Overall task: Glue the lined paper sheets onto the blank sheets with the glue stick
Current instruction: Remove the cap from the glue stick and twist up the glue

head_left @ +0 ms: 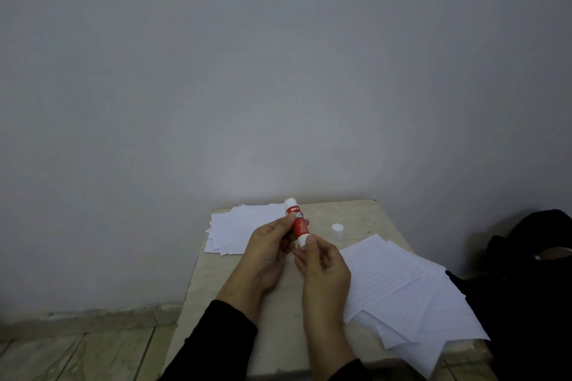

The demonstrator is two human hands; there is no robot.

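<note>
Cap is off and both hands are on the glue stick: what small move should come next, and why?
Probably twist the base to raise the glue. The left hand grips the glue stick by its red barrel, the right hand pinches its white base, and the cap stands on the table. No sheet from the lined stack or blank stack is laid out yet.

Red-and-white glue stick [297, 224], white cap [337, 230], faintly lined white sheets [402, 284], beige table [365, 213].

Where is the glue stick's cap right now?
In the head view, the cap stands on the table, right of the hands, beyond the lined sheets.
</note>
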